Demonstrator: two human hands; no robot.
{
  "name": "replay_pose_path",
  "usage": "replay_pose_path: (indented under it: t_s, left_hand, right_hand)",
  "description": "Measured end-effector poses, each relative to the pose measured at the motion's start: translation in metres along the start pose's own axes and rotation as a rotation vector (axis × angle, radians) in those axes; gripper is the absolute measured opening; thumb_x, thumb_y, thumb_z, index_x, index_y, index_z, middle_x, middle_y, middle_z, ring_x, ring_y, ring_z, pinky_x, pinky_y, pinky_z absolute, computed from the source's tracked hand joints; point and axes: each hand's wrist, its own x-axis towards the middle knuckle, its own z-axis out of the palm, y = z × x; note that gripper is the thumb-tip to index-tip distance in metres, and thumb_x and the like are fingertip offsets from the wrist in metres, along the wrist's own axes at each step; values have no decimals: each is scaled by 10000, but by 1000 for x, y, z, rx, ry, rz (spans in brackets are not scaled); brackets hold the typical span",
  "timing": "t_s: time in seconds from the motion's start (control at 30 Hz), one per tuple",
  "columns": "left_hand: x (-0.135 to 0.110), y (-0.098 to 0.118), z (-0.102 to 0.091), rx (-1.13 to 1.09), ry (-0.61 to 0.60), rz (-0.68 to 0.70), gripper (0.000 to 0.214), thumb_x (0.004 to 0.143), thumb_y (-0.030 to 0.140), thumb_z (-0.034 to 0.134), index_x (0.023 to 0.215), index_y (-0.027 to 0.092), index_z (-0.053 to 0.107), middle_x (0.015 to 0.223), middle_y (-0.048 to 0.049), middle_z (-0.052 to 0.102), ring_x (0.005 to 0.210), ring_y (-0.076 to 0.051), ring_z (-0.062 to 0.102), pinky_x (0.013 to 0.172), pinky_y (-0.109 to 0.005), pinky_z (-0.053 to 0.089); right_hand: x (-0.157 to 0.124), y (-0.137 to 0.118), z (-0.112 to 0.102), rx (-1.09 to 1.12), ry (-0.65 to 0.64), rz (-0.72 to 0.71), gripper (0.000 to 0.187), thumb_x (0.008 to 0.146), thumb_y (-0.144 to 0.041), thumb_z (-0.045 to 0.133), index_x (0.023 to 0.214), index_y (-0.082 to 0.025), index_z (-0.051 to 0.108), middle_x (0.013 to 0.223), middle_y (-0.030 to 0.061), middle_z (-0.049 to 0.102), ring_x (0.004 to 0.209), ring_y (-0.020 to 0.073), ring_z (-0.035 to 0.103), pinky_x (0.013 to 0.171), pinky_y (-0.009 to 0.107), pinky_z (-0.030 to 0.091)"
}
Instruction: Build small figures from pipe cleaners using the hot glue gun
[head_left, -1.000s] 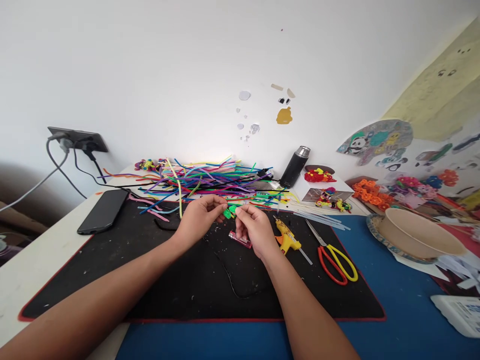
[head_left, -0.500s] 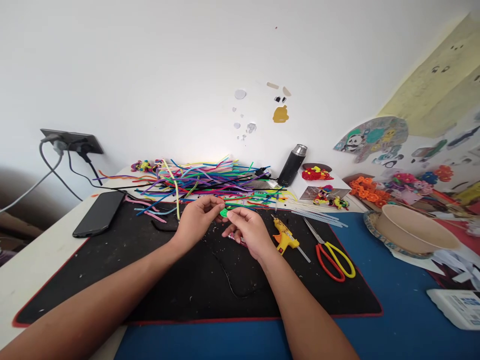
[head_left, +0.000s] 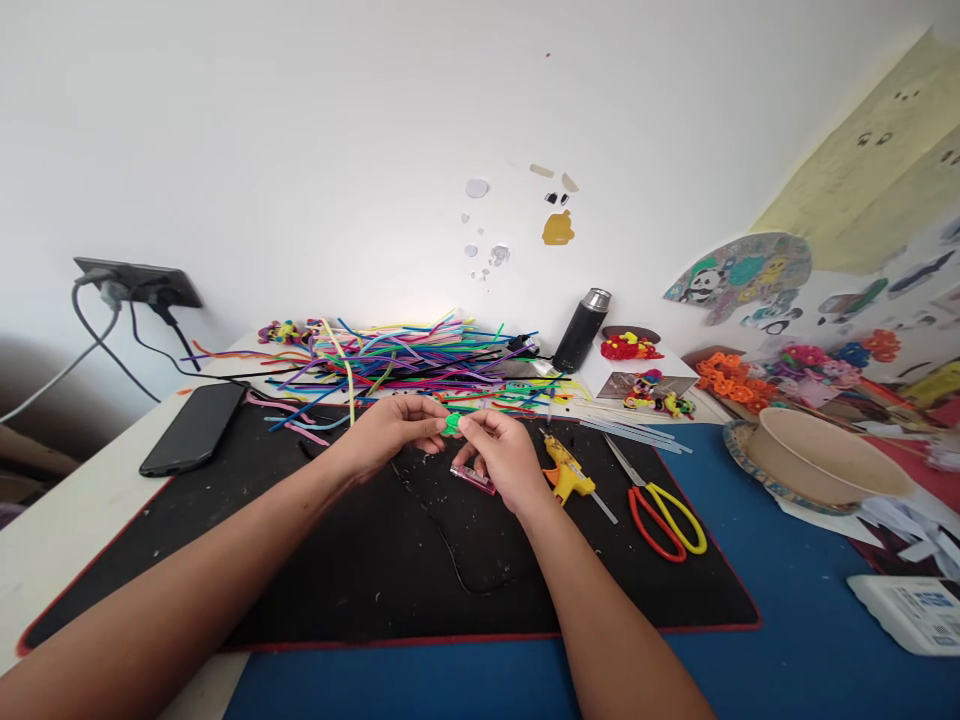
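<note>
Both of my hands meet over the back of a black mat (head_left: 225,560). My left hand (head_left: 390,432) and my right hand (head_left: 504,455) each pinch a small bright green pipe-cleaner piece (head_left: 451,424) between the fingertips. A small pink lighter (head_left: 472,478) lies on the mat just under my right hand. Behind the hands sprawls a heap of coloured pipe cleaners (head_left: 420,360).
A yellow glue gun (head_left: 568,470) and red-and-yellow scissors (head_left: 664,505) lie right of my hands, with clear glue sticks (head_left: 637,432) behind. A black phone (head_left: 193,428) rests at the left, a dark flask (head_left: 577,332) at the back, a beige bowl (head_left: 825,460) at the right.
The hands have stayed together on the green piece, shifting slightly; the fingers have closed tighter around it. The view has drifted a little.
</note>
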Motion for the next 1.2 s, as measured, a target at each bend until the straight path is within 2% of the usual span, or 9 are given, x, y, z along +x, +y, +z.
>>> replay_pose_path:
  t_s: [0.1,0.2,0.3,0.37,0.5,0.57,0.67,0.97,1.2]
  left_hand:
    - [1,-2,0,-20,0,-17,451,587,457,970,864,168,763,761,-44,761,694,-178,715,696,-300,613]
    - [3,-4,-3,35,31,27,428,607,455,952,874,176,769,758,-38,755,692,-176,706,688,-296,601]
    - [5,-3,-10,45,133,97,436,615,483,939,877,183,763,764,-32,747,681,-163,682,671,-281,577]
    - [7,-2,-14,32,189,131,448,612,495,940,876,185,754,763,-24,737,676,-154,669,668,-274,564]
    - [6,0,-14,45,170,143,466,611,519,939,884,189,754,759,-21,730,684,-160,664,671,-286,560]
    - [5,0,-11,48,147,141,478,606,535,936,885,190,759,765,-22,731,693,-166,666,668,-290,560]
    - [5,-3,-7,38,125,130,486,588,533,939,874,183,760,763,-23,733,695,-169,670,660,-286,552]
    - [7,-8,-6,64,48,80,426,633,464,919,883,169,739,684,-10,721,631,-152,652,649,-282,540]
    - [5,-5,-3,68,37,71,435,619,468,925,877,172,737,681,-3,713,623,-154,647,635,-285,535]
  right_hand:
    - [0,0,0,7,-2,3,343,790,-498,764,857,-179,657,643,1,656,506,153,679,369,189,348]
    - [1,1,-3,29,-5,7,351,789,-506,760,868,-180,658,844,46,724,539,141,699,368,186,342]
    - [4,3,-11,-8,26,-17,320,835,-498,714,873,-185,657,953,60,739,527,112,673,378,194,329]
    - [7,6,-16,-153,63,-51,291,888,-478,666,846,-189,656,858,32,726,460,90,594,401,217,336]
    - [8,12,-22,-707,82,-145,199,928,-340,646,783,-214,699,673,-5,679,522,132,560,534,264,358]
    - [9,14,-22,-905,66,-170,182,924,-291,654,765,-227,716,665,4,681,588,161,570,569,282,327]
    - [9,15,-23,-1050,32,-129,193,936,-275,650,772,-234,742,699,23,702,634,184,580,589,298,302]
    - [10,12,-25,-1209,14,-3,202,966,-333,640,907,-228,803,852,49,774,773,205,661,631,297,333]
    - [10,11,-26,-1242,35,31,208,965,-373,669,877,-214,772,841,51,761,762,202,651,623,294,321]
